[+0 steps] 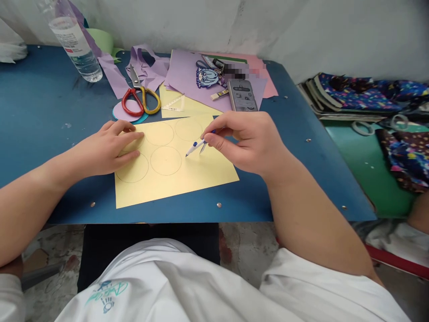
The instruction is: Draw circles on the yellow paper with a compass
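A blue-topped table (pixel 281 197), studded with round metal fasteners along its edges, standing against a scuffed, pale grey wall (pixel 288 31) above a worn, stained grey floor (pixel 248 246), with a green surface (pixel 355 152) and a red bench edge (pixel 395 263) at the right.

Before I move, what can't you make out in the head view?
All in the head view:
Compass top: behind the right hand's fingers.
Leftmost circles on the yellow sheet: partly under the left hand.
Marks on the triangular ruler: too small.
Grey device's screen text: too small.
Other person at right: cut off by the right edge.
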`<action>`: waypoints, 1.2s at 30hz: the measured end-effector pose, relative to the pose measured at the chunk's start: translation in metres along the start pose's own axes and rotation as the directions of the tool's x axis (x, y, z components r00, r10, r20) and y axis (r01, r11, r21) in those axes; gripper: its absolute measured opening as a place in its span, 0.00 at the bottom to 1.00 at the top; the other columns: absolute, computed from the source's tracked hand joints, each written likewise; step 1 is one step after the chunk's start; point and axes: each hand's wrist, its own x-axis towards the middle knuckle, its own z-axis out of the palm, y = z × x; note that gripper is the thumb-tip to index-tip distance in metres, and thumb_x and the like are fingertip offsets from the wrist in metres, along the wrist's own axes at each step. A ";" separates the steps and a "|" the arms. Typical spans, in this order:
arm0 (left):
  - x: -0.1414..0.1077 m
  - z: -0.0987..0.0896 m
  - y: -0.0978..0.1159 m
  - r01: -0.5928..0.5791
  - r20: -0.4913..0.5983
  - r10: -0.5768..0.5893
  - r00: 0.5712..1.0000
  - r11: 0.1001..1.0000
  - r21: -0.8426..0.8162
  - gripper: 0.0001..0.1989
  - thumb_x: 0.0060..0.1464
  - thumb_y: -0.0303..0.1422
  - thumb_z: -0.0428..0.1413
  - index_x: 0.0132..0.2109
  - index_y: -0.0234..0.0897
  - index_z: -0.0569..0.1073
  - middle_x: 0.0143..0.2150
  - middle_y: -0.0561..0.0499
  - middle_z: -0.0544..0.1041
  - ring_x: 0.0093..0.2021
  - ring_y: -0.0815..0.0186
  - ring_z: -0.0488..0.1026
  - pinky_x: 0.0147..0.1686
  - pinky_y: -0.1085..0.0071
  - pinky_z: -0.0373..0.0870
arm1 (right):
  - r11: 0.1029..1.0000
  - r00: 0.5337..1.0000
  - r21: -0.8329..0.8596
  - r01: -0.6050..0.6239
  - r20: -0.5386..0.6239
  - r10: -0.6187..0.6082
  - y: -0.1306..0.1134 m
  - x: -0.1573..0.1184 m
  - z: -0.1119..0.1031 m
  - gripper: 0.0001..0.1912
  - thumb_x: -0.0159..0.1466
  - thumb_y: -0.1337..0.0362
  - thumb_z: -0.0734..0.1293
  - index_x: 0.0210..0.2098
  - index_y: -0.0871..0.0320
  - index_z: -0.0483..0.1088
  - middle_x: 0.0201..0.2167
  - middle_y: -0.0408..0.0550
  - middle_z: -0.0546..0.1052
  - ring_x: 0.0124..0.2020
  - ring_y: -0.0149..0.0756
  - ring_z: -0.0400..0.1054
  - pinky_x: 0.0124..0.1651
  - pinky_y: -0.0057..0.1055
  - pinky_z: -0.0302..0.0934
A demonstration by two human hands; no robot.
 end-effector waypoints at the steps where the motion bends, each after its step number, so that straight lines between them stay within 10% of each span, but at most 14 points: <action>1: 0.000 0.000 0.000 -0.002 0.003 0.002 1.000 1.000 0.007 0.34 0.84 0.51 0.48 0.85 0.41 0.73 0.83 0.35 0.70 0.83 0.34 0.67 0.87 0.37 0.64 | 1.000 1.000 0.009 -0.003 0.005 0.003 0.000 0.000 0.000 0.09 0.79 0.56 0.73 0.45 0.48 0.86 0.40 0.44 0.90 0.38 0.42 0.86 0.45 0.39 0.85; 36: 0.002 0.008 -0.005 -0.034 -0.032 0.035 0.999 0.998 0.054 0.40 0.84 0.54 0.43 0.84 0.37 0.76 0.79 0.33 0.72 0.80 0.36 0.69 0.85 0.40 0.67 | 0.990 0.989 0.024 0.137 -0.051 -0.136 0.007 -0.001 0.009 0.12 0.86 0.51 0.71 0.50 0.48 0.84 0.43 0.48 0.91 0.39 0.44 0.87 0.44 0.43 0.84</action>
